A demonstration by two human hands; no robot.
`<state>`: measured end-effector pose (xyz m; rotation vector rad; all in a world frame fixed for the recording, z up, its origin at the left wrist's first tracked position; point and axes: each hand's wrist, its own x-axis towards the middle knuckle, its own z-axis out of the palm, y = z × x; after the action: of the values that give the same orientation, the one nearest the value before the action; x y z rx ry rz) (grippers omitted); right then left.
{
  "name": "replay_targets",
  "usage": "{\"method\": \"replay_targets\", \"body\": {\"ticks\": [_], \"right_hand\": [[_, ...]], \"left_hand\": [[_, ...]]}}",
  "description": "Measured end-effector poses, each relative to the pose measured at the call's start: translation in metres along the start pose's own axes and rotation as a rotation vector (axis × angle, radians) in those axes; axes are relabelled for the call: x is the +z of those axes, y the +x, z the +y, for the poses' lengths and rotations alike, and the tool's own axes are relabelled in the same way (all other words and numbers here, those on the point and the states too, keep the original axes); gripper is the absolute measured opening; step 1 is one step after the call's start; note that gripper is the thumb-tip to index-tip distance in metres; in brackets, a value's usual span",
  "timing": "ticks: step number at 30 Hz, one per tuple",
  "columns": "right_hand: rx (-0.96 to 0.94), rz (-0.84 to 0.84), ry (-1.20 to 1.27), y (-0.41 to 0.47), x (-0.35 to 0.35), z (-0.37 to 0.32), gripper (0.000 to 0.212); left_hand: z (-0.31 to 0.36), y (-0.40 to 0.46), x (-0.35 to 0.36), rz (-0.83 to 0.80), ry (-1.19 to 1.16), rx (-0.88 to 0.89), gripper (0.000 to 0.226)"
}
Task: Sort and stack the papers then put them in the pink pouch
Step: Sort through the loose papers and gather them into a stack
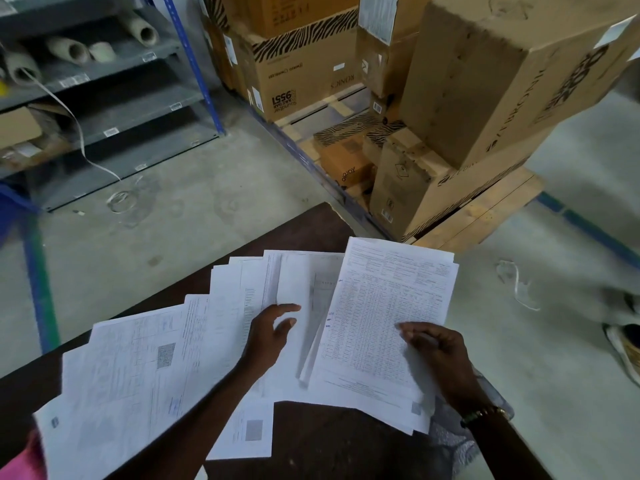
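Note:
Many white printed papers [145,368] lie fanned across a dark brown table [329,445]. My right hand [440,355] grips a stack of printed sheets [384,306] on the right, thumb on top of the page. My left hand [273,330] hovers over the middle sheets with fingers loosely spread, thumb and forefinger near the edge of a sheet [294,282]; whether it pinches the sheet is unclear. A pink patch [20,462], perhaps the pouch, shows at the bottom left corner, mostly cut off by the frame.
Stacked cardboard boxes [485,98] on a wooden pallet [485,216] stand just beyond the table's far corner. Grey metal shelving [104,98] with rolls stands at the left. Another person's shoe [623,344] is on the concrete floor at right. A clear plastic bag [457,441] lies under my right wrist.

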<state>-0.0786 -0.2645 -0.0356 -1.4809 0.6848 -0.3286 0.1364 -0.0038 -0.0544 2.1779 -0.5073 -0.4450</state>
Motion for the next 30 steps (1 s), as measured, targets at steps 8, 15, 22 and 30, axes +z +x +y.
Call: {"method": "replay_targets", "body": {"ticks": [8, 15, 22, 30], "right_hand": [[0.080, -0.129, 0.023, 0.001, 0.022, -0.001, 0.013], [0.115, -0.107, 0.059, -0.002, 0.034, 0.004, 0.014], [0.099, 0.039, -0.007, 0.006, 0.004, -0.003, 0.017], [0.092, -0.072, -0.134, -0.004, 0.021, -0.027, 0.013]], "left_hand": [[0.022, -0.013, -0.005, -0.032, -0.163, -0.035, 0.031], [0.039, -0.021, 0.002, 0.067, -0.296, -0.138, 0.042], [0.105, -0.020, -0.131, 0.386, 0.141, 0.378, 0.026], [0.172, -0.039, -0.150, 0.280, -0.145, 0.299, 0.028]]}}
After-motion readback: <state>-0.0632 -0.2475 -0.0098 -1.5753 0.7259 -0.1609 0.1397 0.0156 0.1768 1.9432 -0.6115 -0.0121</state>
